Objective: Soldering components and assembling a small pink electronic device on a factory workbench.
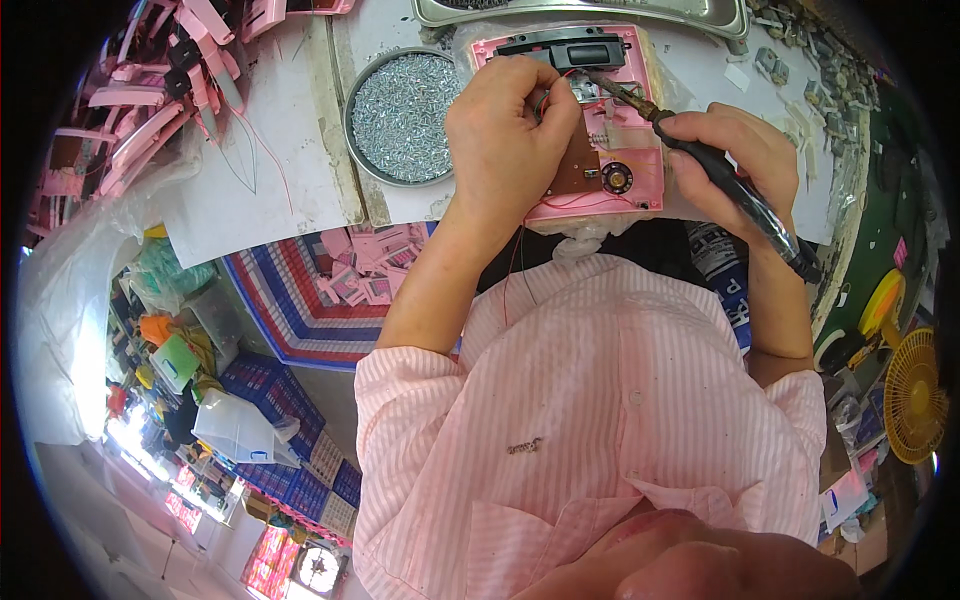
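A worker's left hand [512,132] pinches thin wires [543,101] while the right hand [738,160] grips a soldering iron [728,182] over an open pink housing [648,187] on the far table [290,170]; brown board [572,170] in place, wiring apparently unfinished.

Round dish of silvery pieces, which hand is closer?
Left. The left hand is by the right edge of the dish, reaching over the pink casing; the right hand is farther off, right of the casing, holding a black-handled tool.

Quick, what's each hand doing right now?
Left hand: closed, pinching thin wires.
Right hand: closed, holding a black-handled soldering iron.
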`<move>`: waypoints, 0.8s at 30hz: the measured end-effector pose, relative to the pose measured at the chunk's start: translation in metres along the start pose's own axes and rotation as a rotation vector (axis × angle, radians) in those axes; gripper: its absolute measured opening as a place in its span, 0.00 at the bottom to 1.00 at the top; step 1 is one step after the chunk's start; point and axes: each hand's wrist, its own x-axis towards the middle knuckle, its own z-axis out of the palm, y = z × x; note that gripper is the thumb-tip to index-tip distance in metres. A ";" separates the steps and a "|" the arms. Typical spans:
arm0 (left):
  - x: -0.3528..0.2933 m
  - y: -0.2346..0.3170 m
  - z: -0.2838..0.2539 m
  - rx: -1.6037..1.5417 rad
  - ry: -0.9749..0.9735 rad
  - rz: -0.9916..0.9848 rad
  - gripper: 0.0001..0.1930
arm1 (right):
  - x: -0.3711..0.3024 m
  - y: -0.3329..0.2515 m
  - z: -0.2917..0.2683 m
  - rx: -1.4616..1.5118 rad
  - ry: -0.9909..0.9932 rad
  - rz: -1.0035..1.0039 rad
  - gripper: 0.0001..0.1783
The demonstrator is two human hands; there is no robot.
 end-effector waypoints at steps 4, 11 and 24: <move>0.000 -0.003 0.002 0.019 0.024 0.047 0.03 | 0.002 0.002 -0.004 0.009 -0.037 -0.041 0.16; -0.001 -0.001 0.004 0.050 0.037 0.059 0.03 | 0.002 0.002 -0.007 0.020 -0.032 -0.026 0.15; -0.003 0.002 0.006 0.081 0.059 0.077 0.05 | 0.004 0.005 -0.004 0.055 -0.072 0.046 0.15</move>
